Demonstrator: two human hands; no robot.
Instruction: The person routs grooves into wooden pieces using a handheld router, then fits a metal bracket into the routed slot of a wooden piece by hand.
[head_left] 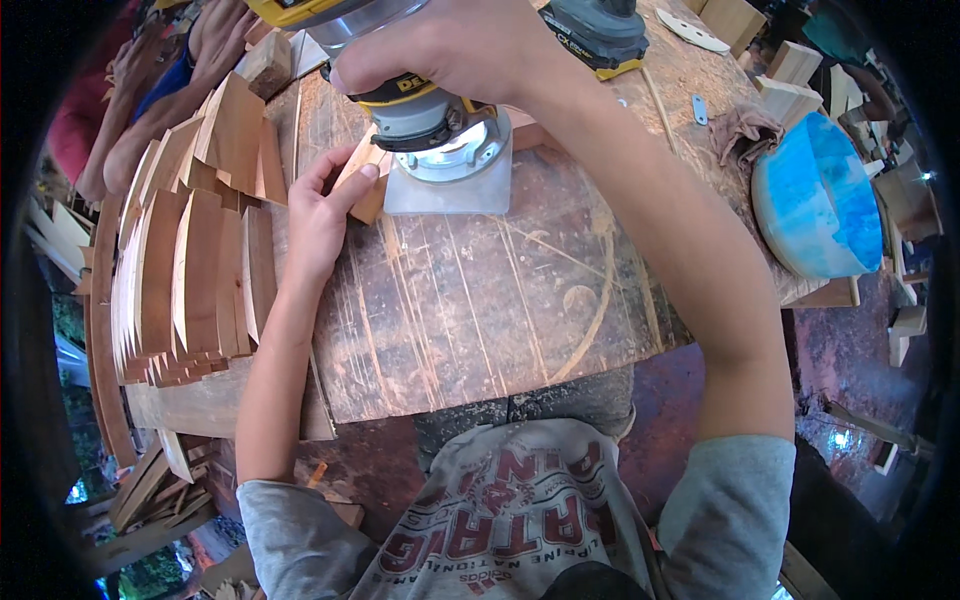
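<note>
My right hand [450,50] is wrapped round the body of a yellow, grey and black handheld router [425,125] at the far middle of the bench. Its clear square base plate [450,196] rests over a light wooden piece [368,206]. My left hand [322,215] grips that piece at its left end, thumb on top and fingers on the far side. More brown wood shows just right of the router, perhaps the same piece. The router's bit and most of the wood under it are hidden.
Stacked curved wooden pieces [205,260] stand left of my left forearm. A blue and white tub [820,200] and brown cloth [745,132] sit at the right, a battery tool [595,35] at the back. The scratched wooden bench [480,320] carries sawdust. Another person's arms [160,120] show far left.
</note>
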